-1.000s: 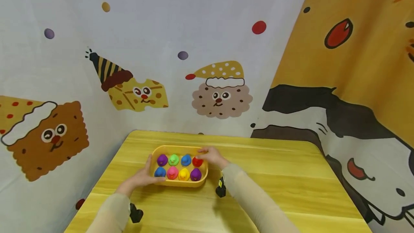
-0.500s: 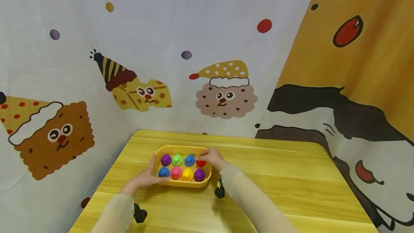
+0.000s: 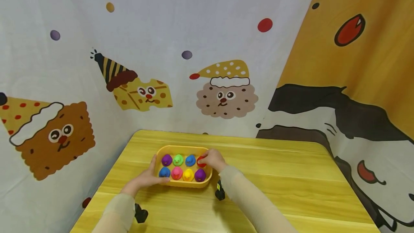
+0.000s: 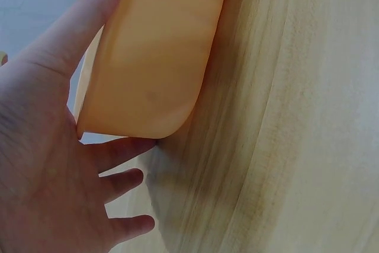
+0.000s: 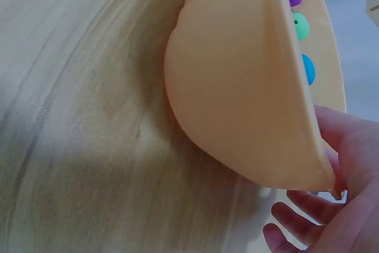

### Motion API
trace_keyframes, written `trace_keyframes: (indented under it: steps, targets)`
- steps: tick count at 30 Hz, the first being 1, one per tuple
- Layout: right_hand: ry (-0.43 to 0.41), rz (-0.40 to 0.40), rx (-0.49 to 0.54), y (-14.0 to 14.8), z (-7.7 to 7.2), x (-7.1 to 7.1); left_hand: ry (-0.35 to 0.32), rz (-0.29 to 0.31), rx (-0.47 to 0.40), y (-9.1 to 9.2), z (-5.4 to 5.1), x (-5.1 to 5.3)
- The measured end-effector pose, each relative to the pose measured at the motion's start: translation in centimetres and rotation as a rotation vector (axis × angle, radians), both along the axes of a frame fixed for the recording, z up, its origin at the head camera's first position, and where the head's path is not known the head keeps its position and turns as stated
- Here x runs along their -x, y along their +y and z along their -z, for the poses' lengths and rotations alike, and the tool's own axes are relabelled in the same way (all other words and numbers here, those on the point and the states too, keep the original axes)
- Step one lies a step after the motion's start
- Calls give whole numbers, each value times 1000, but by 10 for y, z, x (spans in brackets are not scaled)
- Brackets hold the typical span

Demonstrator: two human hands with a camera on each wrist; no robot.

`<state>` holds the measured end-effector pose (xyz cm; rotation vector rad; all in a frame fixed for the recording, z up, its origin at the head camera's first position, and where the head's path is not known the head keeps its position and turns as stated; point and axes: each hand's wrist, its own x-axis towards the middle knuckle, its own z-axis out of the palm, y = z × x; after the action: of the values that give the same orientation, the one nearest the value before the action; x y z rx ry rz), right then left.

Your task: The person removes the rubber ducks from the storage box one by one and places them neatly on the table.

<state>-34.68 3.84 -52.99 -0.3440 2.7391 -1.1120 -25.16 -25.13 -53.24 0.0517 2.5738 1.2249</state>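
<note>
A yellow oblong plastic tray (image 3: 181, 183) stands on the table with small toy ducks in two rows. My left hand (image 3: 145, 179) holds its left end, thumb along the near rim and fingers at the end wall, as the left wrist view shows. Over the right far corner, my right hand (image 3: 215, 159) reaches in and pinches the red toy duck (image 3: 201, 161), which its fingers partly cover. Beside that sit a blue duck (image 3: 190, 160), a green duck (image 3: 178, 160) and a purple duck (image 3: 166, 160). In the right wrist view the tray wall hides the red duck.
The near row has a pink duck (image 3: 176, 173), a yellow duck (image 3: 188, 175) and others. Wood-grain table (image 3: 278, 179) extends right of the tray. A cartoon-printed cloth (image 3: 155, 21) hangs behind it. Black devices are strapped at both wrists.
The whole scene shifts slightly right in the head view. My right fingers settle lower onto the red duck. The left hand stays on the tray, and the ducks keep their places.
</note>
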Motion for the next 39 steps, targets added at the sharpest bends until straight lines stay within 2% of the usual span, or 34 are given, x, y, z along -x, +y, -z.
trace_keyframes:
  steps: [15, 26, 32, 39]
  targets:
    - [-7, -4, -8, 1, 2, 4, -1, -1, -7, 3, -1, 1]
    - [-31, -42, 101, 0, -15, -1, -31, 0, -15, 0, -2, -1]
    - [18, -73, 67, 2, -27, -1, -44, 7, -33, 1, -5, -2]
    - [20, -66, 25, 6, -39, -3, -58, 15, -33, 1, -5, -2]
